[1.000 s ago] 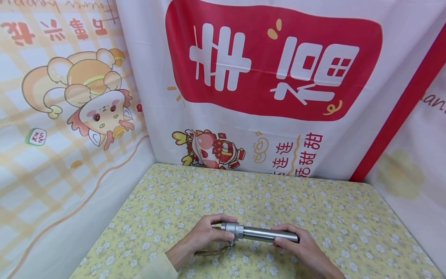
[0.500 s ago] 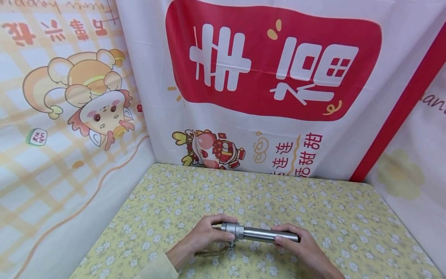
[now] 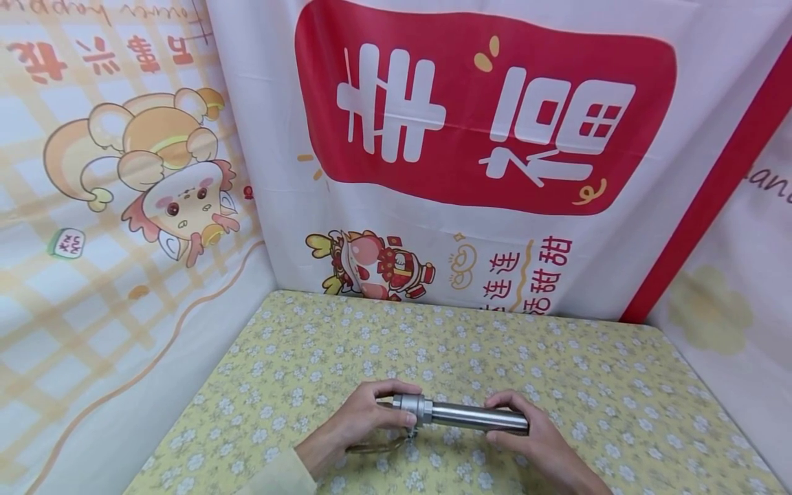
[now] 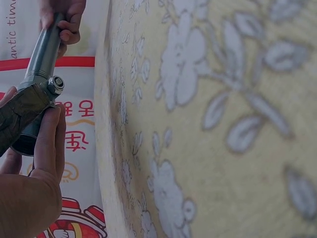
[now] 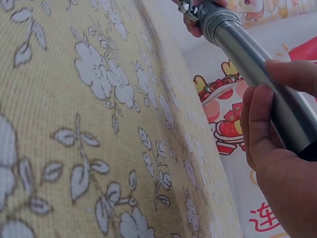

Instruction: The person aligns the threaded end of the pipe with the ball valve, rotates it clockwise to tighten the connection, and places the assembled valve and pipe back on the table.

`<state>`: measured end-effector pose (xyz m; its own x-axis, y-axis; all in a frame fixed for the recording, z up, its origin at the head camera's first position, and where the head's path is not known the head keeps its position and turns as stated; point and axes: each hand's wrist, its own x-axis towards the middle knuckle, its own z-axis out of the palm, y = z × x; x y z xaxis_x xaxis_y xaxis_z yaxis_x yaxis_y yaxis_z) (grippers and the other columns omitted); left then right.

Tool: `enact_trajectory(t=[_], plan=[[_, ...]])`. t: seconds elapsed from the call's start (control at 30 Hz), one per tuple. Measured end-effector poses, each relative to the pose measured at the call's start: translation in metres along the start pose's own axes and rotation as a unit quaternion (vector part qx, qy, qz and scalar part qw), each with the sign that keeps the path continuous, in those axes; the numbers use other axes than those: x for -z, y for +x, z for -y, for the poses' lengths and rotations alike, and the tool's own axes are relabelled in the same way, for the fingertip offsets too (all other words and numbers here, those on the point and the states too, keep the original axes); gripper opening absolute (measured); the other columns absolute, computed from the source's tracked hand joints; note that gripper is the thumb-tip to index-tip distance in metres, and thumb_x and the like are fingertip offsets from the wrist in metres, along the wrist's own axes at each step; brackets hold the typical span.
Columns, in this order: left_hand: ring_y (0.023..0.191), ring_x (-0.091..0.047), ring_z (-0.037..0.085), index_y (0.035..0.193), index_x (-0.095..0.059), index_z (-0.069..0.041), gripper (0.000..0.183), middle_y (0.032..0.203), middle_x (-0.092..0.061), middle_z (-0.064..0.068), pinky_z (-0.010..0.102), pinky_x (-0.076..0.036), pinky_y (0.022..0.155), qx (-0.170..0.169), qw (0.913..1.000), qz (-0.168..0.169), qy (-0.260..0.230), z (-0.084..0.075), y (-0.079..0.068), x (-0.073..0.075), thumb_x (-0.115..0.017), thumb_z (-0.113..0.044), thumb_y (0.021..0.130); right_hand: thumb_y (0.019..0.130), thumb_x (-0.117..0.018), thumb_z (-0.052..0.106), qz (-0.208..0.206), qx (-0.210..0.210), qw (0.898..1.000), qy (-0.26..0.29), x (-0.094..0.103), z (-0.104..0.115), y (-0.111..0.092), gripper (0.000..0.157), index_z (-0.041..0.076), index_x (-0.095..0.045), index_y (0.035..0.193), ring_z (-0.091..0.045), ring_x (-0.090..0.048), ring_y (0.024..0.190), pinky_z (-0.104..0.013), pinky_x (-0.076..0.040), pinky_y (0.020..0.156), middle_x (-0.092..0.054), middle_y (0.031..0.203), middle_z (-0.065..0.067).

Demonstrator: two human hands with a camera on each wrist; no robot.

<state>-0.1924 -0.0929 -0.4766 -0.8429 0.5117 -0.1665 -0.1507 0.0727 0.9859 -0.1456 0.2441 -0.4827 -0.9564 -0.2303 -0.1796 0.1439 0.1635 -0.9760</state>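
Observation:
A ball valve (image 3: 408, 404) is joined to the end of a shiny steel pipe (image 3: 460, 415), both held level just over the table. My left hand (image 3: 361, 414) grips the valve body between thumb and fingers. Below that hand hangs the valve's lever handle (image 3: 379, 448); in the left wrist view its dark sleeve (image 4: 22, 111) and a stem nut (image 4: 56, 84) show up close. Near the pipe's free end, my right hand (image 3: 532, 434) holds it. The right wrist view has the thumb and fingers on opposite sides of the pipe (image 5: 247, 54).
A yellow floral cloth (image 3: 346, 337) covers the table. White printed curtains stand behind and at both sides, the back one (image 3: 266, 172) bearing a large red panel (image 3: 464, 124).
My right thumb and fingers have shifted round the pipe, the thumb now lower on its near side. My left hand and the valve stay in place.

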Motion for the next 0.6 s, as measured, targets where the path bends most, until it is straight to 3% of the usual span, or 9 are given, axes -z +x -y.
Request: enact_trajectory(t=[0.13, 0.6], plan=[[0.108, -0.074, 0.022, 0.142, -0.072, -0.009, 0.052, 0.133, -0.069, 0.01, 0.041, -0.067, 0.095, 0.0, 1.0, 0.005, -0.003, -0.0003, 0.0011, 0.0016, -0.088, -0.022, 0.094, 0.1, -0.082, 0.018, 0.011, 0.005, 1.0, 0.003, 0.0015, -0.0005, -0.0002, 0.051, 0.0, -0.056, 0.139, -0.025, -0.066, 0.108, -0.036, -0.063, 0.086, -0.06, 0.133, -0.016], [0.108, -0.074, 0.021, 0.139, -0.075, -0.013, 0.047, 0.133, -0.07, 0.01, 0.039, -0.067, 0.095, -0.004, 0.9999, 0.008, -0.013, 0.0006, 0.0005, 0.0031, -0.088, -0.022, 0.095, 0.099, -0.083, 0.027, -0.012, -0.015, 1.0, -0.017, -0.0007, 0.0002, 0.0012, 0.049, 0.003, -0.062, 0.136, -0.026, -0.063, 0.106, -0.038, -0.06, 0.083, -0.063, 0.134, -0.017]])
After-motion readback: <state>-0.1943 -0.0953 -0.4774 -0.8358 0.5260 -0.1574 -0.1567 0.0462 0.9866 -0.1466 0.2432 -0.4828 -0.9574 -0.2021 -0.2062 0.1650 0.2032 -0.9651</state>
